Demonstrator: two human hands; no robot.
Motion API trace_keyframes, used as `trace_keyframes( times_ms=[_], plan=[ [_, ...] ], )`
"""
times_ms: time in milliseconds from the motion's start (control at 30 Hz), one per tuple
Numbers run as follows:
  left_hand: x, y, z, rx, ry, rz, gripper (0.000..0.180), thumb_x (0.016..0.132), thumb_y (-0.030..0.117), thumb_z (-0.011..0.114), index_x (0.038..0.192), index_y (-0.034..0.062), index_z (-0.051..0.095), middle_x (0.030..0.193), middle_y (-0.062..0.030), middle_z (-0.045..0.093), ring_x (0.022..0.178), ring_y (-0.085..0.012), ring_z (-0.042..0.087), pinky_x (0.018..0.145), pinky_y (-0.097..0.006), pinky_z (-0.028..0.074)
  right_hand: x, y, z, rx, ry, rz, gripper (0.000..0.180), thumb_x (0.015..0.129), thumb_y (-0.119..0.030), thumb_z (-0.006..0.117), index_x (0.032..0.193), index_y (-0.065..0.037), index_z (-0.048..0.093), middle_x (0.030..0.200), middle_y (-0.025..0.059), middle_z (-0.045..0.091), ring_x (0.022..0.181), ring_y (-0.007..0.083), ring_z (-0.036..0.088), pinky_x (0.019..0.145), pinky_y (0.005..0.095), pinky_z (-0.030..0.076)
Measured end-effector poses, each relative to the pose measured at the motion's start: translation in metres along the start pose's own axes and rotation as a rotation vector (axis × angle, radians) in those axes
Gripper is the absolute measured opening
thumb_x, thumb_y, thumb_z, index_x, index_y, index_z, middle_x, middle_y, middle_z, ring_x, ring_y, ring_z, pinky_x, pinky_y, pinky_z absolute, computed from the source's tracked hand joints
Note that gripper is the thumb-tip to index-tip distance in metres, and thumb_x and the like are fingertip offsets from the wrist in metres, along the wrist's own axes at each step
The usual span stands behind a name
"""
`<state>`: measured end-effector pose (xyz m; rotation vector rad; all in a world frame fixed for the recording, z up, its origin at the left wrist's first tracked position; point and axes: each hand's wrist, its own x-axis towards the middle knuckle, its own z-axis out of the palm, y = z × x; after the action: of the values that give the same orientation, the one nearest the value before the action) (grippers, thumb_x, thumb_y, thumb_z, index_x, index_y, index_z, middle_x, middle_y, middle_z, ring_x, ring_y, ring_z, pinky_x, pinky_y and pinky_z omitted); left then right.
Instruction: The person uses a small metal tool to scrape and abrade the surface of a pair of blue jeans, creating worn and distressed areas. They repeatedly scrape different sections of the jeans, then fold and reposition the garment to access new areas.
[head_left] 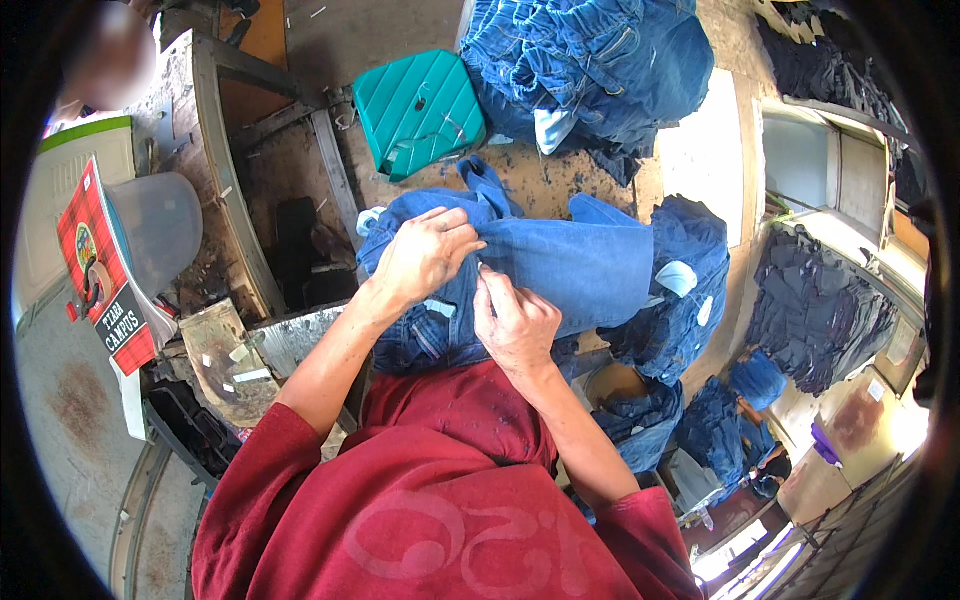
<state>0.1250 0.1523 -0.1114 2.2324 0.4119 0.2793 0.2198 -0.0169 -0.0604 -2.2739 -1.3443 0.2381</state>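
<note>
A pair of blue jeans (570,265) lies across my lap, its legs stretching off to the right. My left hand (428,252) is closed on the denim near the waist, fingers bent and knuckles up. Just to its right, my right hand (515,318) pinches at the same jeans, thumb and forefinger together. A small pale tip shows between the two hands, too small to name. Part of the waistband and a light label patch show below my left wrist.
A green plastic stool (420,110) stands ahead, beside a big heap of jeans (590,60). More denim (690,260) hangs at the right, with dark cloth piles (820,310) beyond. On the left are a wooden frame (225,170) and a red checked notebook (105,265). Another person is at the far left.
</note>
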Motion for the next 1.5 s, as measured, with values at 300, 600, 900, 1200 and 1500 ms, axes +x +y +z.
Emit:
trace_keyframes(
  times_ms=[300,600,900,1200,1500],
  plan=[
    [0.001,-0.001,0.004,-0.016,0.049,0.037,0.013,0.089,0.012,0.081,0.087,0.0052,0.07,0.084,-0.0087,0.063,0.079,-0.0308,0.064,0.074,-0.043,0.055,-0.014,-0.001,-0.008,-0.114,-0.141,-0.007,0.024,0.09,-0.013,0.076,0.114,-0.015,0.077,0.067,0.0026,0.068,0.058,0.0216,0.067,0.055,0.0364,0.054],
    [0.002,-0.001,0.004,0.0,0.041,0.017,0.015,0.09,0.013,0.081,0.085,0.0054,0.069,0.083,-0.0086,0.062,0.077,-0.0305,0.064,0.073,-0.043,0.055,-0.043,-0.003,-0.03,-0.031,-0.133,0.075,0.018,0.093,-0.011,0.077,0.111,-0.011,0.079,0.074,0.0051,0.073,0.058,0.0224,0.069,0.055,0.0342,0.053],
    [0.004,0.004,0.005,-0.033,0.056,0.001,0.022,0.094,0.015,0.076,0.081,0.0059,0.061,0.081,-0.0112,0.054,0.081,-0.0349,0.061,0.076,-0.045,0.053,0.005,0.005,-0.005,0.004,-0.005,0.024,0.018,0.088,-0.008,0.082,0.105,-0.011,0.078,0.08,0.0083,0.079,0.064,0.0241,0.075,0.058,0.0363,0.056],
    [0.005,0.003,0.001,-0.026,0.042,-0.022,0.017,0.089,0.013,0.082,0.084,0.0046,0.068,0.082,-0.0099,0.063,0.078,-0.0324,0.065,0.075,-0.044,0.055,-0.001,0.004,-0.013,1.015,-0.204,0.706,0.016,0.102,-0.007,0.073,0.117,0.0,0.074,0.077,0.0071,0.075,0.065,0.0175,0.073,0.061,0.0316,0.058],
    [0.006,0.003,0.001,-0.04,0.034,-0.026,0.02,0.092,0.018,0.079,0.083,0.0062,0.065,0.083,-0.0097,0.061,0.085,-0.0327,0.066,0.081,-0.043,0.055,-0.013,0.008,-0.047,0.37,-0.223,0.415,0.016,0.097,-0.011,0.078,0.112,-0.004,0.076,0.092,0.0123,0.082,0.079,0.0249,0.081,0.069,0.0344,0.063]
  ],
)
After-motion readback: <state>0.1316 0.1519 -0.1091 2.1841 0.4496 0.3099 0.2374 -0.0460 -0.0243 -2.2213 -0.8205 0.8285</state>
